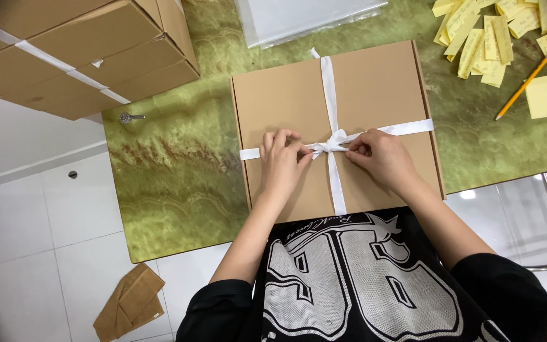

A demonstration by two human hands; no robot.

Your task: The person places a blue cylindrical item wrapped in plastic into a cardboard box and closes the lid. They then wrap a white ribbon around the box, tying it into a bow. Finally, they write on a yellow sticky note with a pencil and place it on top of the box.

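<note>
The flat brown box point(375, 88) lies square on the green surface point(172, 183) at the person's front, so left hand point(282, 159) and right hand point(378, 155) pinch the white ribbon point(329, 88) crossing, apparently knotting it.

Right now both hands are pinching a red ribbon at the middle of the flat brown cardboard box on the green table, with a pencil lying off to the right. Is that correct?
Not quite: the ribbon is white, not red, as the head view shows. The rest holds: the left hand and right hand pinch it at the middle of the flat brown cardboard box on the green table, and a pencil lies to the right.
</note>
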